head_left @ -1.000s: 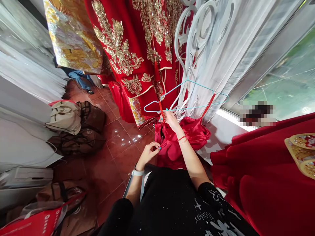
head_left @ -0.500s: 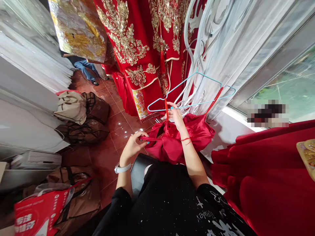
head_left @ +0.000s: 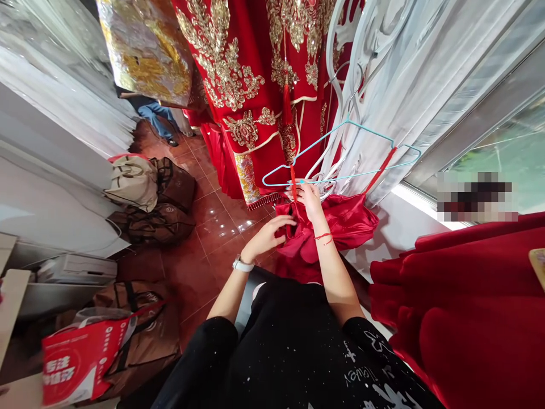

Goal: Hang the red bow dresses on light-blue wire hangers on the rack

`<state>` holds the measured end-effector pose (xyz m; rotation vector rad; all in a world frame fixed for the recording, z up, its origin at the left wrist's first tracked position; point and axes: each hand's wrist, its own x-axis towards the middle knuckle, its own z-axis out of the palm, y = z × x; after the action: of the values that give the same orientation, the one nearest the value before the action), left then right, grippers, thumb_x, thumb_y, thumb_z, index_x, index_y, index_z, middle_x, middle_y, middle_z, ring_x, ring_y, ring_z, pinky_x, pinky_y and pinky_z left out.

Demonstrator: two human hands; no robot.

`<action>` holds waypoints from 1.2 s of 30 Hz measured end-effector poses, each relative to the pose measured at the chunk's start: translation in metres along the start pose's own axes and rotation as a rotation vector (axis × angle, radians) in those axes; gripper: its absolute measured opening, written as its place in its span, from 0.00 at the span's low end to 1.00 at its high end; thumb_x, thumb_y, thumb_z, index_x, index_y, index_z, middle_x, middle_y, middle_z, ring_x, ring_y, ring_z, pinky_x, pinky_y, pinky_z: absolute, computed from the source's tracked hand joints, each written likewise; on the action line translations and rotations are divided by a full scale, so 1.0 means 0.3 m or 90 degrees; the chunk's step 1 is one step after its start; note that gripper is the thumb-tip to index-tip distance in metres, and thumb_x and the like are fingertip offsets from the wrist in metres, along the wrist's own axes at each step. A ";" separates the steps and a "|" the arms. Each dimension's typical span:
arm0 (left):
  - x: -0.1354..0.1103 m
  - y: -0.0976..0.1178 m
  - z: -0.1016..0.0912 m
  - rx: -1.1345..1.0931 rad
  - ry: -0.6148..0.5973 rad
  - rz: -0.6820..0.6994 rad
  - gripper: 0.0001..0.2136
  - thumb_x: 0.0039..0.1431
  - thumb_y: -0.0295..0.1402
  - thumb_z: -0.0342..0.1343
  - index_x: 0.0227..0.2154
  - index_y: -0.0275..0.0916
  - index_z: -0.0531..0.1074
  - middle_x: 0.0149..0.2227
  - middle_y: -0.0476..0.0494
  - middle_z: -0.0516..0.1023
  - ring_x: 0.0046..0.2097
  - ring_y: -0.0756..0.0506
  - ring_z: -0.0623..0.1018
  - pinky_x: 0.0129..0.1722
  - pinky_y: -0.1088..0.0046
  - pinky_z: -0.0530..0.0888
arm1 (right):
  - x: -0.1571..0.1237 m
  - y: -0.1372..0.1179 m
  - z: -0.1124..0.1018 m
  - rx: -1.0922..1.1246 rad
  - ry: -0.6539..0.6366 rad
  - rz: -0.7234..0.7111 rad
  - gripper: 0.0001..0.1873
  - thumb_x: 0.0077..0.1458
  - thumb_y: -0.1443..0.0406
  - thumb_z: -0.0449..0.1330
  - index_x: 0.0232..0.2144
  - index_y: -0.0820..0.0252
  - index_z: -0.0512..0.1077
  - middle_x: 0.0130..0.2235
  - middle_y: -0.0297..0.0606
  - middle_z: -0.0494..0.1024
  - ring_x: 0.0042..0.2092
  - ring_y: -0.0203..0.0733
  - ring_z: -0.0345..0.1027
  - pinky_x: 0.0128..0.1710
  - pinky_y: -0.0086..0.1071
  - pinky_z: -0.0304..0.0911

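Note:
My right hand [head_left: 307,200] is shut around the lower bar of a light-blue wire hanger [head_left: 340,156], close to a thin red strap [head_left: 293,182] that hangs from it. A second red strap [head_left: 380,170] runs along the hanger's far side. Below the hanger hangs a bunched red satin garment [head_left: 340,224]. My left hand [head_left: 267,238], with a white watch on its wrist, grips a fold at the garment's left side. Part of the fabric is hidden behind my hands and forearms.
Red-and-gold embroidered garments [head_left: 238,74] hang ahead beside a white scrolled rack [head_left: 340,51] and white draped cloth [head_left: 409,85]. Red velvet cloth [head_left: 460,324] lies right, below a window. Several bags [head_left: 149,196] stand on the tiled floor left. A person's jeans-clad legs [head_left: 155,116] show beyond.
My left hand has moved from holding a red strap out to the left back onto the satin fold. The hanger and whole view have shifted slightly right.

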<state>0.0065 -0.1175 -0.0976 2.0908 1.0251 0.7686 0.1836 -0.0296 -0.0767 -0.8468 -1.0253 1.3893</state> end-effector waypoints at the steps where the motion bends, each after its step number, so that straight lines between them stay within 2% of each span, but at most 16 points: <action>1: 0.002 -0.003 0.019 0.012 -0.013 -0.015 0.17 0.52 0.19 0.54 0.42 0.43 0.79 0.49 0.41 0.82 0.55 0.39 0.80 0.62 0.55 0.74 | -0.001 0.000 -0.003 -0.001 -0.001 -0.001 0.23 0.59 0.42 0.63 0.38 0.54 0.76 0.35 0.36 0.84 0.38 0.41 0.82 0.41 0.34 0.77; 2: 0.002 -0.008 0.034 0.018 0.014 -0.038 0.15 0.53 0.19 0.53 0.39 0.42 0.78 0.44 0.42 0.83 0.50 0.41 0.81 0.58 0.58 0.77 | -0.001 0.000 -0.006 -0.005 -0.002 0.000 0.23 0.59 0.43 0.63 0.38 0.54 0.76 0.35 0.36 0.84 0.39 0.41 0.82 0.41 0.34 0.77; 3: 0.002 -0.013 0.045 0.015 0.087 -0.067 0.13 0.55 0.20 0.52 0.37 0.42 0.77 0.42 0.43 0.82 0.46 0.42 0.81 0.53 0.61 0.78 | -0.002 0.000 -0.008 -0.010 -0.001 0.003 0.22 0.59 0.43 0.63 0.38 0.54 0.76 0.36 0.36 0.84 0.39 0.41 0.82 0.42 0.34 0.77; 6: 0.009 -0.024 0.053 -0.044 0.448 -0.143 0.06 0.61 0.28 0.56 0.40 0.41 0.73 0.44 0.43 0.79 0.40 0.46 0.81 0.39 0.71 0.79 | -0.001 -0.003 -0.009 -0.015 0.001 0.012 0.22 0.58 0.43 0.63 0.38 0.54 0.76 0.35 0.37 0.84 0.40 0.42 0.82 0.43 0.36 0.77; 7: 0.016 -0.024 0.050 -0.069 0.540 -0.158 0.04 0.61 0.32 0.58 0.39 0.41 0.71 0.42 0.44 0.77 0.37 0.48 0.80 0.35 0.73 0.77 | 0.000 -0.004 -0.008 -0.015 0.003 0.012 0.22 0.57 0.43 0.63 0.37 0.54 0.76 0.35 0.37 0.84 0.40 0.43 0.82 0.44 0.37 0.77; 9: 0.037 -0.020 0.037 -0.120 0.629 -0.173 0.08 0.62 0.37 0.61 0.33 0.42 0.68 0.34 0.49 0.74 0.31 0.51 0.76 0.31 0.75 0.76 | 0.003 -0.004 -0.004 -0.017 0.004 0.006 0.23 0.57 0.42 0.63 0.37 0.54 0.75 0.34 0.37 0.83 0.40 0.43 0.81 0.46 0.38 0.77; 12: 0.084 -0.012 0.002 -0.230 0.641 -0.180 0.12 0.63 0.42 0.62 0.29 0.41 0.70 0.27 0.51 0.75 0.30 0.50 0.77 0.32 0.74 0.77 | 0.006 0.001 -0.004 -0.027 0.008 -0.002 0.24 0.57 0.41 0.63 0.38 0.53 0.75 0.34 0.37 0.83 0.40 0.43 0.82 0.46 0.39 0.77; 15: 0.139 -0.002 -0.061 -0.354 0.645 -0.182 0.16 0.57 0.47 0.67 0.36 0.38 0.78 0.35 0.43 0.85 0.38 0.46 0.84 0.37 0.71 0.81 | 0.003 0.007 -0.013 -0.026 0.010 0.000 0.24 0.56 0.41 0.63 0.38 0.53 0.75 0.33 0.36 0.83 0.40 0.43 0.82 0.45 0.38 0.77; 18: 0.200 0.031 -0.139 -0.376 0.626 -0.141 0.18 0.53 0.47 0.71 0.36 0.37 0.82 0.39 0.39 0.87 0.42 0.43 0.86 0.41 0.67 0.83 | -0.005 0.008 -0.021 -0.021 0.006 0.006 0.24 0.55 0.41 0.64 0.39 0.53 0.76 0.34 0.36 0.84 0.40 0.43 0.82 0.43 0.36 0.76; 22: 0.300 0.113 -0.207 -0.285 0.499 -0.060 0.13 0.54 0.41 0.71 0.36 0.36 0.84 0.38 0.39 0.87 0.43 0.40 0.86 0.45 0.64 0.83 | -0.011 0.003 -0.017 -0.028 -0.005 0.018 0.23 0.55 0.42 0.64 0.39 0.52 0.77 0.36 0.36 0.85 0.41 0.43 0.82 0.40 0.33 0.76; 24: 0.347 0.148 -0.214 -0.228 0.432 -0.033 0.09 0.55 0.36 0.70 0.35 0.36 0.84 0.37 0.39 0.87 0.42 0.41 0.86 0.47 0.63 0.83 | -0.009 0.003 -0.014 -0.025 0.006 0.022 0.24 0.54 0.42 0.64 0.38 0.53 0.78 0.37 0.36 0.85 0.39 0.42 0.81 0.39 0.32 0.76; 27: 0.385 0.169 -0.201 -0.142 0.389 -0.004 0.04 0.58 0.30 0.66 0.35 0.36 0.83 0.38 0.41 0.86 0.42 0.43 0.85 0.48 0.66 0.80 | -0.003 0.006 -0.020 -0.028 0.026 0.030 0.25 0.52 0.41 0.65 0.38 0.53 0.78 0.36 0.35 0.84 0.37 0.40 0.79 0.38 0.32 0.77; 29: 0.381 0.164 -0.186 -0.084 0.358 -0.002 0.06 0.58 0.28 0.63 0.38 0.37 0.81 0.37 0.44 0.85 0.39 0.45 0.83 0.44 0.69 0.79 | 0.002 0.008 -0.029 -0.038 0.038 0.032 0.26 0.51 0.40 0.65 0.38 0.54 0.79 0.36 0.36 0.83 0.38 0.41 0.78 0.39 0.33 0.77; 31: 0.359 0.154 -0.173 0.005 0.322 -0.009 0.12 0.56 0.26 0.63 0.43 0.38 0.79 0.37 0.47 0.83 0.37 0.46 0.80 0.42 0.69 0.77 | 0.006 0.008 -0.036 -0.051 0.043 0.033 0.27 0.50 0.39 0.64 0.38 0.54 0.79 0.37 0.36 0.83 0.39 0.42 0.79 0.39 0.34 0.76; 34: 0.325 0.143 -0.158 0.142 0.316 -0.001 0.21 0.54 0.26 0.66 0.51 0.41 0.74 0.42 0.46 0.81 0.43 0.44 0.78 0.49 0.65 0.76 | 0.010 0.005 -0.038 -0.073 0.027 0.044 0.30 0.49 0.37 0.63 0.39 0.53 0.79 0.40 0.38 0.84 0.43 0.45 0.79 0.43 0.36 0.76; 36: 0.316 0.140 -0.153 0.159 0.335 0.022 0.21 0.57 0.30 0.66 0.53 0.42 0.73 0.49 0.44 0.81 0.49 0.42 0.77 0.53 0.64 0.75 | 0.007 -0.004 -0.046 -0.104 0.000 0.035 0.30 0.49 0.37 0.63 0.39 0.53 0.79 0.41 0.39 0.84 0.46 0.47 0.79 0.48 0.40 0.76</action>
<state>0.0397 -0.0439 -0.0181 2.1665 1.4254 1.3118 0.1965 -0.0262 -0.0803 -1.0008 -1.1341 1.3647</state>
